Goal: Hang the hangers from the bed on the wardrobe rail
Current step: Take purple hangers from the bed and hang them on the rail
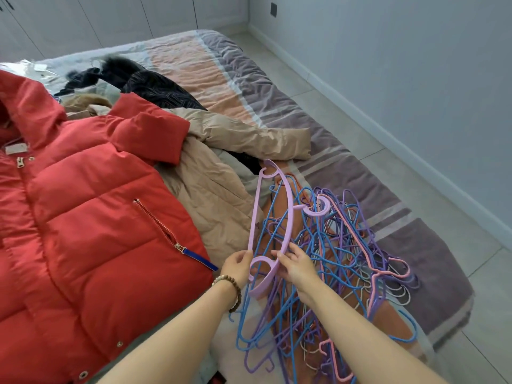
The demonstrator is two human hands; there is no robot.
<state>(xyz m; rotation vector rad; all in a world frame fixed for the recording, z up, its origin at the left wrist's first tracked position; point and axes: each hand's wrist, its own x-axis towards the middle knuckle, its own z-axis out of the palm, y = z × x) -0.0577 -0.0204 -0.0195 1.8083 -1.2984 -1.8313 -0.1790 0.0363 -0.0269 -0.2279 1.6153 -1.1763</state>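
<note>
Left hand [238,265] and right hand [297,266] are both on one wide lilac plastic hanger [254,212], side by side at its near end. The left hand's fingers curl round the end of the straight bar. The right hand grasps the curved shoulder arm, thumb on top. The hanger runs away from both hands, and its hook [315,214] sticks out beyond and right of the right hand. The near end sits over the pile; cannot tell if it is fully clear of it.

A pile of thin coated-wire hangers [346,245] in blue, purple, pink and white, all tangled, lies under and right of the right hand. It spreads beyond that hand and back along the right forearm. The pile is on the bed [346,173], which has a striped purple, peach and grey cover, close to the bed's right edge.

A wooden bead bracelet [234,289] is on the left wrist. A red quilted puffer jacket [97,217] lies left of the left hand, zip pocket facing up. A beige padded coat [221,195] lies just beyond the left hand, partly under the red jacket. A dark garment with fur trim [155,84] lies far beyond both hands. White cupboard doors [110,20] stand past the far end of the bed. Grey tiled floor [332,115] is well right of the right hand.
</note>
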